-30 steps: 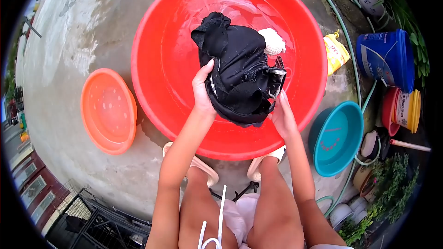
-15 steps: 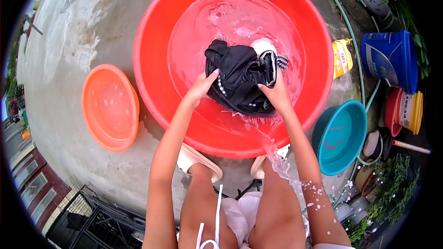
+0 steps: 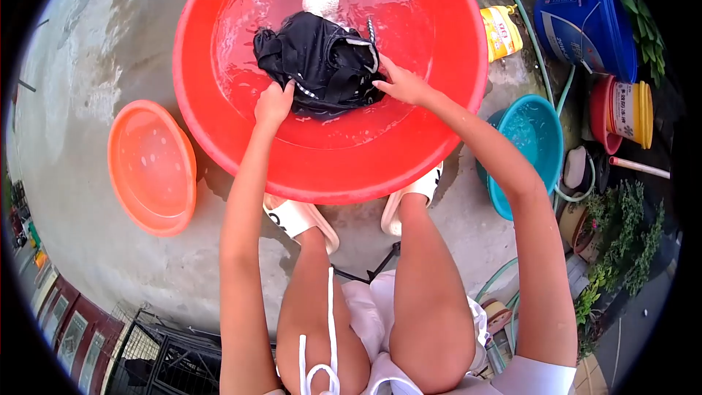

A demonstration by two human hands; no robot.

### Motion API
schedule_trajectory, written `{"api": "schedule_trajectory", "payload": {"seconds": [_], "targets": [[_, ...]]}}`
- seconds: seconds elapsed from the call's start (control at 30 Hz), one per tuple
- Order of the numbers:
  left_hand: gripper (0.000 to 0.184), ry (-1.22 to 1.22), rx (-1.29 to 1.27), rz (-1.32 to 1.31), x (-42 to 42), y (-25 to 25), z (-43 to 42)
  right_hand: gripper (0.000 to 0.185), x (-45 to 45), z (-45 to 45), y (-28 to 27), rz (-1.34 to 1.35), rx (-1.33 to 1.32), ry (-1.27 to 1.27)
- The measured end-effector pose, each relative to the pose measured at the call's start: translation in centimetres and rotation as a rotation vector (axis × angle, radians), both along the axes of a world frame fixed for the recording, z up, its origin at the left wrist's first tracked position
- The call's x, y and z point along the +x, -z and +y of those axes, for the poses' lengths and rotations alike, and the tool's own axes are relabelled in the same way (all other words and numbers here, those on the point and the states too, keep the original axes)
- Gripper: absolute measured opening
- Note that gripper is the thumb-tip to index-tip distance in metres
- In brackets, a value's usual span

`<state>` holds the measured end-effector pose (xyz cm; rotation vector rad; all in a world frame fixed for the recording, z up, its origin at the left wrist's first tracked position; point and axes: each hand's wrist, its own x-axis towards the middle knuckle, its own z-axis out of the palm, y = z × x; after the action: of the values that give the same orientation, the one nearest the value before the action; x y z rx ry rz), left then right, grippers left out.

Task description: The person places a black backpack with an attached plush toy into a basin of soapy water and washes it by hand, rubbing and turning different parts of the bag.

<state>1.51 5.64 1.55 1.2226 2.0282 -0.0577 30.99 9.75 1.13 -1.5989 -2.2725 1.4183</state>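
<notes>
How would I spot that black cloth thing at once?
Find the big red tub. Inside it, between the person's left hand and right hand, sits a crumpled black bundle. Unlike the fluffy white thing beyond it, it's dark and much larger.

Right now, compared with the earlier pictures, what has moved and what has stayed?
The black bundle, first held up, is now down in the water of the red basin. The white fuzzy piece went from its right to its far side. Left hand and right hand keep their grip on it. The orange basin and teal basin stayed.
</notes>
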Motion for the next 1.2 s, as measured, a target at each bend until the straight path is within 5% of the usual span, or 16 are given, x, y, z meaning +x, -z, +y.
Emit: {"api": "schedule_trajectory", "payload": {"seconds": [0.3, 0.47, 0.73, 1.0, 1.2], "targets": [[0.055, 0.248, -0.133, -0.216, -1.3, 3.9, -1.4, 0.086, 1.8, -0.5, 0.2, -0.125, -0.129, -0.137], [0.048, 0.194, -0.2, -0.483, -1.4, 4.2, -1.8, 0.043, 1.6, -0.9, -0.1, -0.241, -0.161, -0.244], [0.048, 0.106, -0.112, -0.487, -0.2, 0.3, -1.2, 0.047, 1.6, -0.5, 0.8, -0.216, -0.104, -0.236], [0.051, 0.205, -0.114, -0.306, -2.1, 5.3, -1.7, 0.041, 1.5, 0.1, 3.0, -0.18, -0.142, -0.062], [0.06, 0.448, -0.336, 0.178, 1.2, -4.0, -0.5, 0.058, -0.2, 0.7, 1.5, 0.227, 0.115, 0.263]]}}
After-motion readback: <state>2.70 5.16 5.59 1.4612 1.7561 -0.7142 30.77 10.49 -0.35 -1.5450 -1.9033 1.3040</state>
